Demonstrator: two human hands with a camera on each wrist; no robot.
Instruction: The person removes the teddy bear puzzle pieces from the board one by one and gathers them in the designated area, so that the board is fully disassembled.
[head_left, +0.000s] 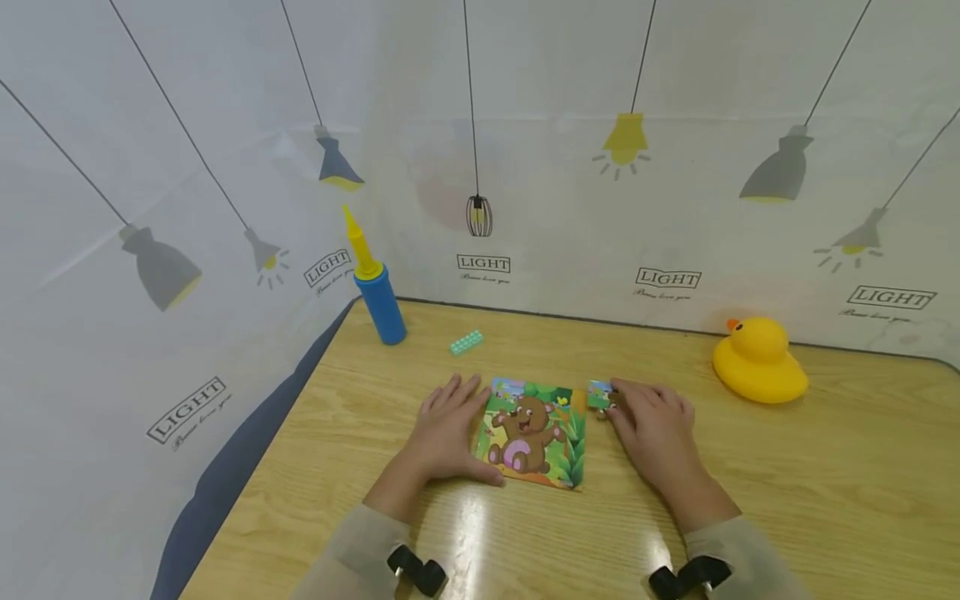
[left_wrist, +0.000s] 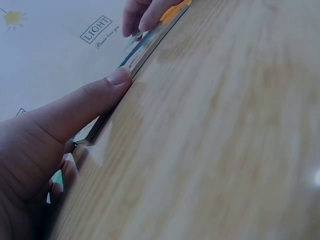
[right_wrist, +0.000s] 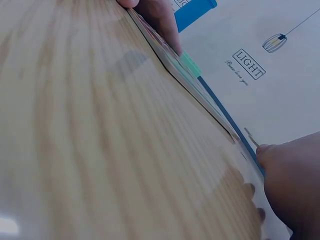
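The left hand (head_left: 446, 429) lies flat with straight fingers against the left edge of the bear puzzle board (head_left: 534, 433) at mid-table (head_left: 825, 500). The right hand (head_left: 652, 421) pinches a loose puzzle piece (head_left: 600, 394) at the board's upper right corner.

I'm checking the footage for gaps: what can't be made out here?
- Head view: puzzle piece partly covered by right hand.
- Wrist views: bear puzzle is edge-on, picture unreadable.
- Head view: green block too small for detail.
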